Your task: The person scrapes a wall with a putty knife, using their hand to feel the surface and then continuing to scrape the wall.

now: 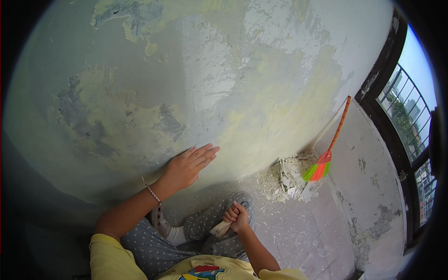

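Observation:
My left hand lies against the patchy wall, its fingers stretched out and pointing right. Nothing shows in that hand, and a braided bracelet circles its wrist. Closed over my bent knee, my right hand grips a small pale, dusty object. Only one end of it sticks out below the fingers, so its kind cannot be made out. The wall carries yellowish, white and grey areas where the coating has come off unevenly.
A broom with orange and green bristles leans in the corner. Beside it a heap of peeled flakes lies on the dusty floor. A dark-framed window with outside railings is at the right. My legs are folded close to the wall.

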Available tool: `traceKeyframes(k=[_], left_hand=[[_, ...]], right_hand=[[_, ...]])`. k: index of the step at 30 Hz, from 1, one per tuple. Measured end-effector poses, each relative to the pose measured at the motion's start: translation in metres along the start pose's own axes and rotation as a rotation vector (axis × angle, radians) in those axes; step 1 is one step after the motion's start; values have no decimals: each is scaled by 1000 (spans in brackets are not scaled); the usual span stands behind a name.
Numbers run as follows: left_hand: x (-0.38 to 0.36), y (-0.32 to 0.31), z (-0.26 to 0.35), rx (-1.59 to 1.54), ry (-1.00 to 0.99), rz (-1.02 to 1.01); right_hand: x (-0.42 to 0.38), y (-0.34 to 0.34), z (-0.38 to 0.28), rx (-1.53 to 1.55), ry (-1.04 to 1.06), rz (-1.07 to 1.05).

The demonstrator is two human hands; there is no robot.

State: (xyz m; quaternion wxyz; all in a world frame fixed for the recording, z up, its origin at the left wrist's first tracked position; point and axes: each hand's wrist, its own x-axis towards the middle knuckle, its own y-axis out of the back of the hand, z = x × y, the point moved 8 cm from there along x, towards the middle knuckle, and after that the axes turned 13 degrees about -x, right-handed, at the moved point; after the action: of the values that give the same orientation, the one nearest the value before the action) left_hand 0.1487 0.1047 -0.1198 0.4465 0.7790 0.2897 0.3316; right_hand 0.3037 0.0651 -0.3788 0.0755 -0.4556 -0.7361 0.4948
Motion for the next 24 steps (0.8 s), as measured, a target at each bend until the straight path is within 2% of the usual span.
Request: traceKeyframes(k=[1, 3, 5, 7, 9, 11, 12, 16, 19, 20, 22, 23, 24], left_hand=[[-15, -26, 18, -63, -36, -69], [-53, -91, 53, -367, -69, -282], [-85, -133, 91, -763, 82, -740], [-96, -127, 129, -1171, -13, -536], [-85, -76, 150, -1473, -36, -444], [-86, 4, 162, -1689, -169, -590], [-92, 20, 166, -1723, -159, -585], [-105, 105, 133, -1995, -352, -17], [-119, 141, 106, -2099, -520, 456], [-121, 141, 109, -2096, -522, 458], [-128, 118, 83, -2487, -140, 830], [-107, 134, 87, -2401, -236, 456], [-107, 134, 88, -2401, -234, 458]], right_hand=[[-4, 4, 4, -6, 0, -8], [-2, 0, 4, -80, -7, -188], [8, -5, 1, -28, -12, -198], [14, -7, 1, 17, -25, -244], [11, -15, -3, 33, -12, -282], [6, -15, -4, 47, -20, -285], [5, -15, -5, 44, -26, -276], [12, -17, -2, -11, -44, -275], [12, -18, -1, -33, -52, -263], [11, -18, 0, -39, -41, -249], [9, -18, 0, -25, -31, -272], [6, -17, -1, -13, -25, -289], [5, -17, 0, -13, -27, -288]])
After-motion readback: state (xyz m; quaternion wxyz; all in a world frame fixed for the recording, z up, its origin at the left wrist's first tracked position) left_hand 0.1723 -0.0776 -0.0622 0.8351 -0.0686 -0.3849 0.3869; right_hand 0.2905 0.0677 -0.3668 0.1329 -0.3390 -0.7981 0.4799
